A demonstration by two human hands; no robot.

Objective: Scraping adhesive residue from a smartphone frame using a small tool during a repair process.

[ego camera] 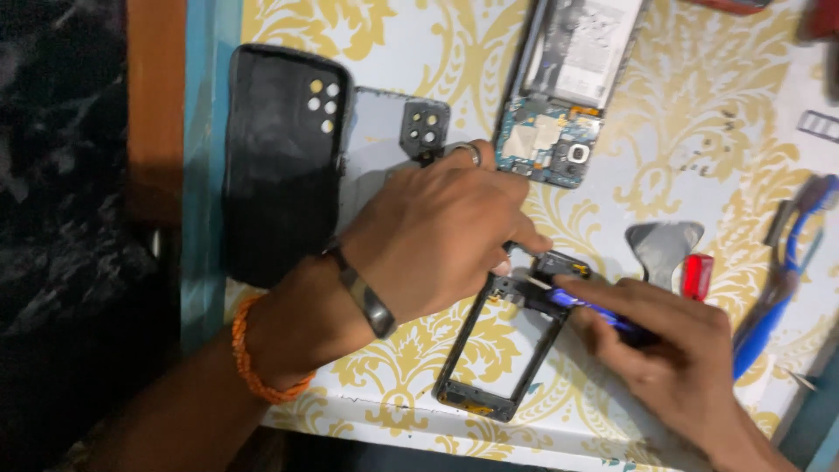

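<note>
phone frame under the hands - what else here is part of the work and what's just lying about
In use:
black phone frame
left hand steadying it
right hand holding the blue tool

Lying about:
black phone case
grey back cover
opened phone
metal pry tool
blue tweezers

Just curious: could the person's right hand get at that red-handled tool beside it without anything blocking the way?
Probably yes. The red-handled tool lies just beyond the right hand on bare table, nothing between, though that hand already holds a blue tool.

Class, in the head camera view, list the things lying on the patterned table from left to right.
black phone case → grey back cover → black phone frame → opened phone body → grey opening pick → small red tool → blue-handled tool
</note>
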